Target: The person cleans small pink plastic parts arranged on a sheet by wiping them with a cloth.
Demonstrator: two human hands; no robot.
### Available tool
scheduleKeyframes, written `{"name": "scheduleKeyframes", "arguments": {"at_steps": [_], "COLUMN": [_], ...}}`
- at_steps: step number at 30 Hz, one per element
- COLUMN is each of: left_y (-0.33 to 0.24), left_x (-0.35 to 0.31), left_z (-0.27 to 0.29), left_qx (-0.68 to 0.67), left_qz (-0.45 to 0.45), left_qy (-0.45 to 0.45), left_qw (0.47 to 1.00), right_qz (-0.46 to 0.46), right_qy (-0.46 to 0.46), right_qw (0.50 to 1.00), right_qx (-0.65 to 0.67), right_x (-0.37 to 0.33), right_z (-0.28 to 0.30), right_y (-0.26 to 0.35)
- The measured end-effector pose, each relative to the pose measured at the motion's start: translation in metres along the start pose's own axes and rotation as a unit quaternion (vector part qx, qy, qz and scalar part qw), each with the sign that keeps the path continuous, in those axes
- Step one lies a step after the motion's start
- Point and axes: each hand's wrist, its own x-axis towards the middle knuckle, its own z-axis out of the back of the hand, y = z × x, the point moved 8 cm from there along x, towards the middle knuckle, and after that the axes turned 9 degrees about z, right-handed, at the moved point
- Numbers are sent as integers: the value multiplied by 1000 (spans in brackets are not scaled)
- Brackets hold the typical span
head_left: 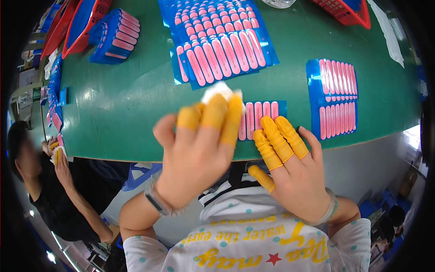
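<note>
My left hand [192, 152] wears yellow finger cots and is closed on a crumpled white wipe [217, 90]. It is slightly blurred, over the left end of a small blue sheet with a row of pink, round-ended strips [258, 111]. My right hand [292, 170], with yellow cots on several fingers and the thumb, lies flat with its fingertips at that sheet's near right edge. Part of the sheet is hidden under both hands. To its right lies a stack of similar blue sheets with pink strips [338, 99].
A larger pile of striped sheets [217, 45] lies beyond my hands on the green table [122, 109]. Another bundle [120, 36] sits at the far left by a red basket [81, 27]. A second red basket [358, 16] stands far right. A co-worker [59, 181] handles white material at left.
</note>
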Motion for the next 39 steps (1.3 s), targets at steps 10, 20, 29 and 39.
{"name": "scheduleKeyframes", "arguments": {"at_steps": [10,20,29,39], "left_y": [-21,-16,-43,-41], "left_x": [-58,-1,-32,2], "left_z": [16,15,4,-1], "left_qx": [14,-69,-66,-26], "left_qz": [16,28,-54,-84], "left_qy": [16,-4,-7,10], "left_qw": [1000,997,996,996], "right_qz": [-7,-21,-34,-44], "right_qy": [9,10,18,-5], "right_qw": [1000,999,998,998], "right_qx": [1,-46,-40,-39], "right_x": [0,-8,-10,-14], "right_z": [4,12,10,10], "right_y": [-4,-31,-29,-30]}}
